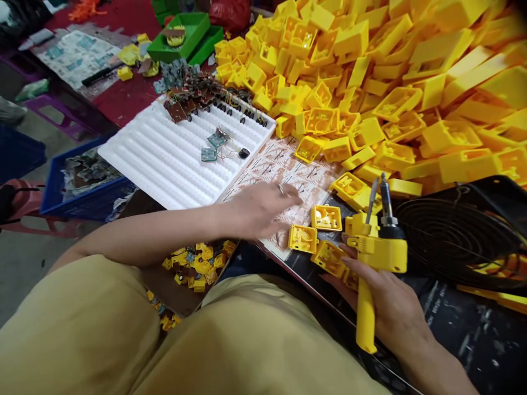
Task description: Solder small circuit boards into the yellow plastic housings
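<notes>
In the head view my left hand (263, 208) reaches over the patterned sheet (269, 164) on the table, slightly blurred, its fingers apart with nothing in them. My right hand (391, 307) is closed on a yellow soldering gun (382, 255), whose metal tip points up and away. The fingertips of that hand also lie by a yellow plastic housing (330, 258) at the table's edge; whether they grip it I cannot tell. Two more open housings stand between my hands, a left one (303, 238) and a farther one (326, 218).
Yellow housings are heaped (349, 71) at the back right. Left of them lies a white foam tray (164, 159) with circuit boards (212, 145) and wired parts. A black fan (444, 236) stands at right. Below the table, a box holds yellow assemblies (201, 266); a blue crate (69, 189) stands left.
</notes>
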A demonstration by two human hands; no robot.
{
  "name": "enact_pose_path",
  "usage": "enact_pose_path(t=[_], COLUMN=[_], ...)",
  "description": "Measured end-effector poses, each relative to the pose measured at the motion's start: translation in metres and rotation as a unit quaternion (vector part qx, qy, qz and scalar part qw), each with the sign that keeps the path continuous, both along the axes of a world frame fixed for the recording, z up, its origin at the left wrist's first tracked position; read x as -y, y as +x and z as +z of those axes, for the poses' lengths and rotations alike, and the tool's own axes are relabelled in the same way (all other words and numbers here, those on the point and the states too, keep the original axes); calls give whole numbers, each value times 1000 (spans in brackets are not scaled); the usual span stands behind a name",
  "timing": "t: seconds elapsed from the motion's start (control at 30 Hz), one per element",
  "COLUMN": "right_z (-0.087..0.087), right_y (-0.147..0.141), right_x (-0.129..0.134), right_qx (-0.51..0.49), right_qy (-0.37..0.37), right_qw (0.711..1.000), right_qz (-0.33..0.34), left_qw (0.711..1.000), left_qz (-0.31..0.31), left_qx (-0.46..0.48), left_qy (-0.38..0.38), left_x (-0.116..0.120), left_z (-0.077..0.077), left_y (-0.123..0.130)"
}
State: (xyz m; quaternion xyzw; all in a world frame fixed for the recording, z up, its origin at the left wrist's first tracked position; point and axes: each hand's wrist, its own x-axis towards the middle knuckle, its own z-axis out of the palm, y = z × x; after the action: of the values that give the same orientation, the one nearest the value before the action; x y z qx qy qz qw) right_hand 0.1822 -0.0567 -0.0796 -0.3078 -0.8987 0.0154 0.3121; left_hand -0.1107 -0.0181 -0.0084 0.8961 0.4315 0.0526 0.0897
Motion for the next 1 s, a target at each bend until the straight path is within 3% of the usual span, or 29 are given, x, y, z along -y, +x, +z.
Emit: enact_pose_path(t=[0.1, 0.17, 0.23, 0.3, 0.4, 0.5, 0.63, 0.7, 0.77, 0.83, 0.9, 1.0], right_z=[-2, -5, -6, -7, -4, -3, -1, 6, 16, 26, 33, 35], right_y=[2, 3, 2, 0, -3, -6, -5, -5, -9, -18, -31, -50], right_x=[0, 1, 1, 1, 0, 1, 5, 7, 6, 2, -6, -17], right_qx=[-10, -9, -5, -8, -9, -6, 7, 7, -3, 0, 27, 53], right_qy=[-4, -16, -11, 4, 5, -9, -27, -39, -44, -31, -17, -35], right_qw=[1000, 1000, 1000, 1000, 999, 999, 998, 997, 997, 998, 999, 997], right_qz=[-4, -4, -13, -24, -32, -37, -60, -63, -64, -46, -6, 51], left_qw=[966, 936, 948, 965, 980, 984, 957, 929, 907, 899, 911, 951], left_qz=[218, 304, 282, 227, 166, 168, 244, 239, 206, 162, 104, 32], left_qx=[-41, -79, -88, -92, -95, -57, 154, 283, 356, 354, 283, 128], left_qy=[134, 157, 122, 92, 51, 17, 19, -16, -96, -200, -280, -279], left_x=[-28, -47, -64, -77, -90, -99, -106, -103, -93, -80, -69, -54], left_z=[22, 26, 21, 12, 2, 3, 17, 27, 37, 41, 38, 27], left_y=[-65, -111, -144, -156, -146, -130, -115, -103, -85, -62, -39, -10])
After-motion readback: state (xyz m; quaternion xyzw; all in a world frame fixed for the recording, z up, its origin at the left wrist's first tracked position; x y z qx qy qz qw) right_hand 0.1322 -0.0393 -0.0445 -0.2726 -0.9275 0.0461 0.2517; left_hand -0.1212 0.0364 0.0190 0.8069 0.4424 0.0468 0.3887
